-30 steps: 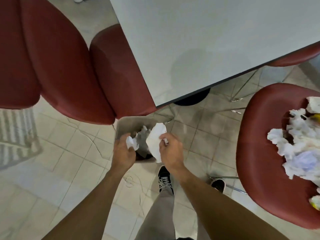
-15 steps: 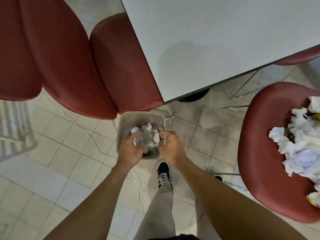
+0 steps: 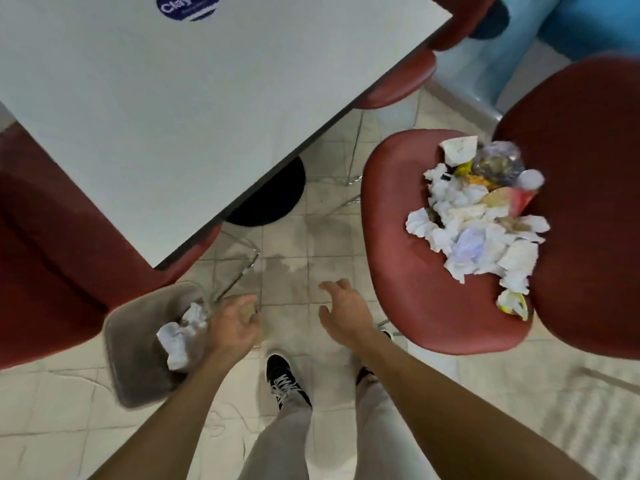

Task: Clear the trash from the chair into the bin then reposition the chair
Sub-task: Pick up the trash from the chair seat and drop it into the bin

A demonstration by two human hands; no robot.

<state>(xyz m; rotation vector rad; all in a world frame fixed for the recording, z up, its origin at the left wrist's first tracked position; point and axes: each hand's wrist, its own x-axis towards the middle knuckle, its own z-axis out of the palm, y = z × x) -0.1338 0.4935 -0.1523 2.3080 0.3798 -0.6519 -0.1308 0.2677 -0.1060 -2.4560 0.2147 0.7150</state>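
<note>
While both hands, left (image 3: 235,323) and right (image 3: 343,313), hung released and empty, the trash (image 3: 481,220) lay on the chair (image 3: 398,237) right of my fingers: light, soft, crushable; gather by handfuls.

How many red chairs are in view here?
4, maybe more hidden: the chair with trash at right, one at left partly under the table, and two tucked in along the table's far side.
</note>
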